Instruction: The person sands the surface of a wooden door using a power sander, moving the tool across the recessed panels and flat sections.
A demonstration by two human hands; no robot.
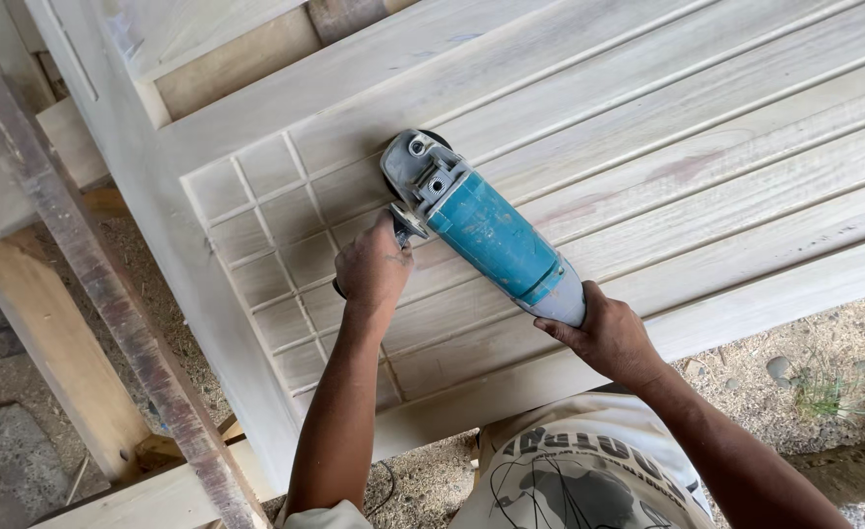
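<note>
Gripping grinder (pixel 486 240) — left hand (pixel 372 269) beside, right hand (pixel 609 338) behind.

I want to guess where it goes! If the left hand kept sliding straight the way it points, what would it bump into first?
The left hand points up the wooden door, gripping the side handle. Straight ahead it would probably meet the grinder head first, though depth is hard to judge.

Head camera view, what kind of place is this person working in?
Probably an outdoor woodworking yard: a pale unfinished wooden door lies flat on rough timber supports, a blue angle grinder rests on it, and gravel ground shows beyond.
</note>
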